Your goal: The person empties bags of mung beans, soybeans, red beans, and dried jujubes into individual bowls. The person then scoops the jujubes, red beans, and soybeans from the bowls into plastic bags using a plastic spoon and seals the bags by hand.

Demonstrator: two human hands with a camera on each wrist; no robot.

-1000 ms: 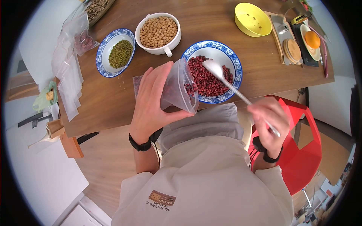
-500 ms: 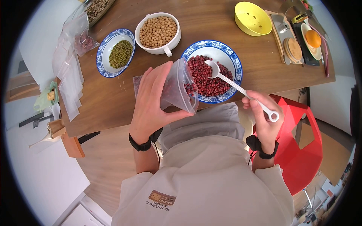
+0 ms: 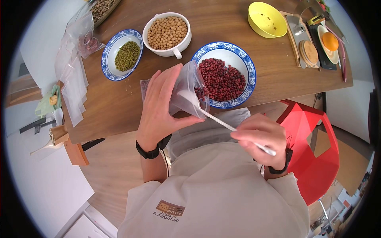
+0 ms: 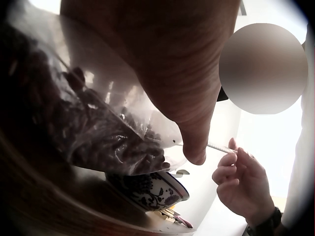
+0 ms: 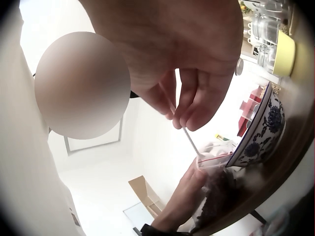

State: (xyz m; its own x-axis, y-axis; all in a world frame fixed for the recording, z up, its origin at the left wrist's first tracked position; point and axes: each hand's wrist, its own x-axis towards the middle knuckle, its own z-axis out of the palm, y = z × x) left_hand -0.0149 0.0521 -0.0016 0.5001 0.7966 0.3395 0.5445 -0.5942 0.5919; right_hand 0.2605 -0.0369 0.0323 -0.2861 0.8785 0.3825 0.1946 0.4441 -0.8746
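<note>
My left hand grips a clear zip bag, tilted with its mouth toward a blue-and-white bowl. Dark red beans fill the lower part of the bag in the left wrist view. Between the thumb and fingers of my right hand is a white spoon with a ridged handle. Its head is inside the mouth of the bag, seen through the plastic. Red beans lie in the bowl just beyond the bag's opening. The right wrist view shows the spoon's handle running down to the bag.
Chickpeas fill a white handled pot behind the bag. A smaller patterned bowl holds green beans. Plastic bags lie along the left edge, a yellow bowl stands back right, and a red chair is at my right.
The spoon has moved left from over the bowl of red beans into the bag's mouth, my right hand travelling with it. My left hand and the bag stay in place.
</note>
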